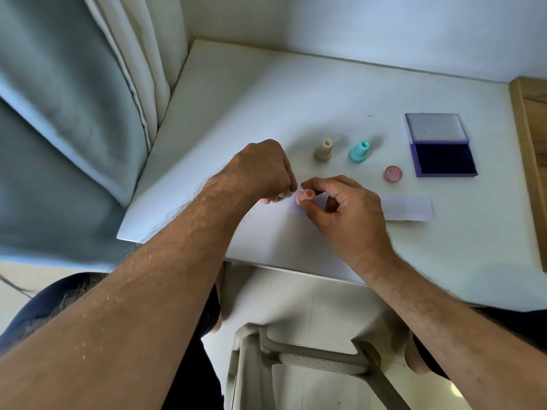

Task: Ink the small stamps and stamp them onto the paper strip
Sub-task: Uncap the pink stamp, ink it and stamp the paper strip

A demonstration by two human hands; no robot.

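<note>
My right hand [337, 208] pinches a small pink stamp [306, 196] between thumb and forefinger, just above the white paper strip [408, 208], which runs left under both hands. My left hand [263, 173] has curled fingers whose tips meet the pink stamp's left side; what they hold is hidden. A beige stamp [324, 150] and a teal stamp [358, 151] stand upright behind the hands. A round pink cap [393, 174] lies beside the open purple ink pad [444, 158], whose lid is folded back.
The white table [236, 108] sits in a corner, with a grey curtain [74, 113] on the left and a wooden edge [529, 143] on the right. A plastic stool [310, 356] stands under the table's front edge.
</note>
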